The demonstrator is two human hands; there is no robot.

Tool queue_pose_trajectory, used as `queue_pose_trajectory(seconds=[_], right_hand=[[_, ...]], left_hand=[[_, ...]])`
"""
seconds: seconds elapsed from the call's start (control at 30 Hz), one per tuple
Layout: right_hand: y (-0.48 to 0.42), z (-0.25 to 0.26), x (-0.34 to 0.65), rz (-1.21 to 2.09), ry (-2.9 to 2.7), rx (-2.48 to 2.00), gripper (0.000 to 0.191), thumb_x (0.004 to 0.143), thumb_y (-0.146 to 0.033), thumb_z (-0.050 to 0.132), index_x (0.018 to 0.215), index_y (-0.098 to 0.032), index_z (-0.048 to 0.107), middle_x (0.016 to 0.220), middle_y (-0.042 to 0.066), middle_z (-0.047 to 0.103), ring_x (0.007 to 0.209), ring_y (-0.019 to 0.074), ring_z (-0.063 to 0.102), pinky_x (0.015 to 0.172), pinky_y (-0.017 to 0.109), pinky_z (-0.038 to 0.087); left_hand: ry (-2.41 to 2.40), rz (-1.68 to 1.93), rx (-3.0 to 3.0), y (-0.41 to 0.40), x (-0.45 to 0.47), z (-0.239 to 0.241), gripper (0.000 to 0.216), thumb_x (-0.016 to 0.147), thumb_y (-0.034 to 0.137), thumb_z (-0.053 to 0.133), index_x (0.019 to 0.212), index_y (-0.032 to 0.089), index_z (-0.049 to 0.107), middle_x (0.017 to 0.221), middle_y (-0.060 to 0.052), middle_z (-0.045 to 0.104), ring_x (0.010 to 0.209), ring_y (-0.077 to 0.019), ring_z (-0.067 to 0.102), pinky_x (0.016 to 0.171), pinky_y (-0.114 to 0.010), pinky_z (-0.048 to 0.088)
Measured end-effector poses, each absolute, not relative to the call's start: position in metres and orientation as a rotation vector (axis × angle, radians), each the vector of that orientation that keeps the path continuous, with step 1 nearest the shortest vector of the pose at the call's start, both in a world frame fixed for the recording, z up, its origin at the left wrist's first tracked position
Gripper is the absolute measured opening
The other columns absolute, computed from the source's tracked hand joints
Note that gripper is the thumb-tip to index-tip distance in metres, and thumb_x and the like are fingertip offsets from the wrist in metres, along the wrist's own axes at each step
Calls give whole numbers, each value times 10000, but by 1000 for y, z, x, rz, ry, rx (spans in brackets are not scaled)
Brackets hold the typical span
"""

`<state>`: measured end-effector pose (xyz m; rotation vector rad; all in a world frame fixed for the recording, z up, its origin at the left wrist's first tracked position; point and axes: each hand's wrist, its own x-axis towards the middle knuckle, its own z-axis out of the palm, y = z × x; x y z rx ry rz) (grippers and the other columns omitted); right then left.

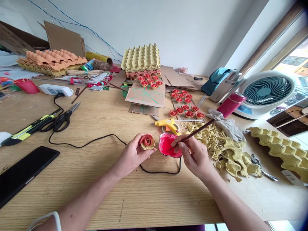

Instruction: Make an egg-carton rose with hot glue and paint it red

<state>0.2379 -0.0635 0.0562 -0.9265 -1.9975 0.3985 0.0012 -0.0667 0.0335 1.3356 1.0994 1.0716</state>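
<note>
My left hand (132, 158) holds a small rose (147, 141) made from egg-carton pulp, its inner petals painted red and the outer ones still bare yellow. In my right hand (195, 156) is a paintbrush (198, 131) with a dark handle, gripped like a pen and slanting down to the left. The brush tip reaches into a red dish (166, 144) of red paint. Just behind the dish lies a yellow glue gun (167, 123), its black cord looping in front of the dish and under my left hand.
Red roses sit on cardboard pieces (144, 96) at the back. Torn yellow pulp scraps (231, 157), an egg tray (276, 144), a pink bottle (231, 104) and a fan (264, 89) are rightward. Black scissors (60, 121) and a phone (26, 173) lie leftward.
</note>
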Motion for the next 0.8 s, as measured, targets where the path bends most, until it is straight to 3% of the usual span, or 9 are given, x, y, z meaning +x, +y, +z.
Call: queue_pose_trajectory(seconds=[0.23, 0.47, 0.8], right_hand=[[-64, 56, 236, 266, -2047, -971, 128, 1034, -255, 489, 967, -235, 596, 764, 15, 695, 625, 158, 655, 581, 266, 510], [-64, 56, 236, 330, -2023, -959, 126, 1030, -223, 500, 948, -236, 595, 757, 8, 688, 596, 145, 659, 560, 253, 513], [-67, 53, 244, 427, -1854, -894, 142, 1034, -191, 500, 1053, -250, 627, 898, 54, 735, 729, 189, 722, 645, 305, 579]], left_hand=[[1138, 1195, 1506, -63, -1, 26, 374, 769, 255, 763, 1102, 194, 605, 1057, -41, 685, 991, -200, 666, 914, -337, 556], [1146, 1195, 1520, -65, -1, 27, 377, 767, 225, 755, 1112, 200, 606, 1092, -46, 685, 1017, -206, 667, 954, -352, 547], [1136, 1180, 1611, -71, 0, 34, 380, 764, 146, 697, 1124, 217, 598, 1097, -44, 676, 1026, -204, 661, 950, -343, 548]])
